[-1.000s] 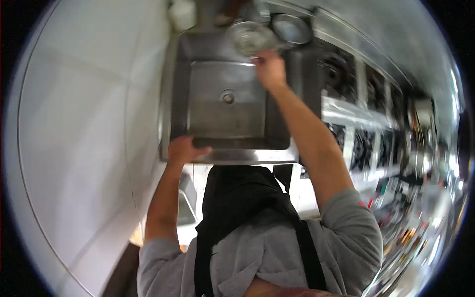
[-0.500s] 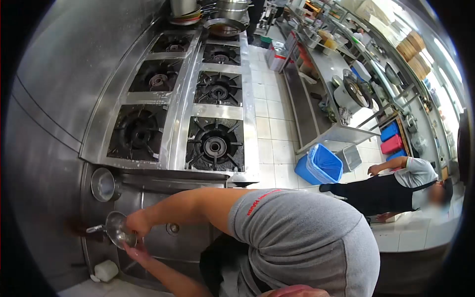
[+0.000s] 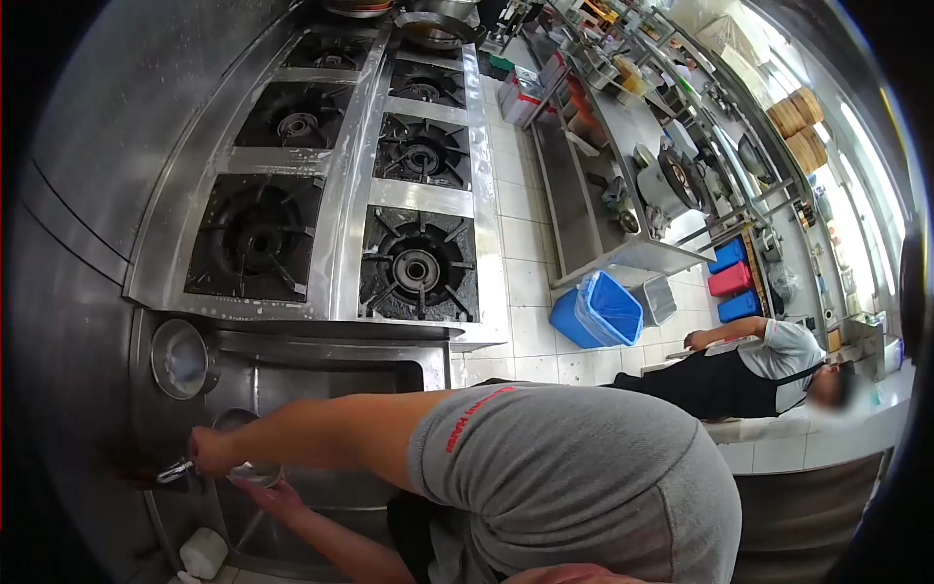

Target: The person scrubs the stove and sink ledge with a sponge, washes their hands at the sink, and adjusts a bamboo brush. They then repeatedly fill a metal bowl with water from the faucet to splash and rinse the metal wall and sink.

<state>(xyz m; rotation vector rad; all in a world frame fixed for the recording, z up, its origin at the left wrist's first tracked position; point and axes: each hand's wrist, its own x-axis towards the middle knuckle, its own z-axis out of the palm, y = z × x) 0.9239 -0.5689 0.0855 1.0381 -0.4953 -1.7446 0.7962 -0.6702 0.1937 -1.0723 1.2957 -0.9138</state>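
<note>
At eight o'clock in view, over the sink [image 3: 355, 490], the left hand [image 3: 274, 493] has its fingers on the bowl [image 3: 234, 419], which looks light, hard and maybe slippery, best held by its rim, while whether the right hand [image 3: 210, 452] grips the tap [image 3: 176, 472], I can't tell.

We're tagging this as a commercial kitchen: two rows of heavy burners [image 3: 416, 271], steel sink [image 3: 336, 375] beside them, wide pan [image 3: 436, 33] at the far end, long steel worktable [image 3: 623, 136], co-worker [image 3: 786, 348] in black apron [image 3: 715, 383].
</note>
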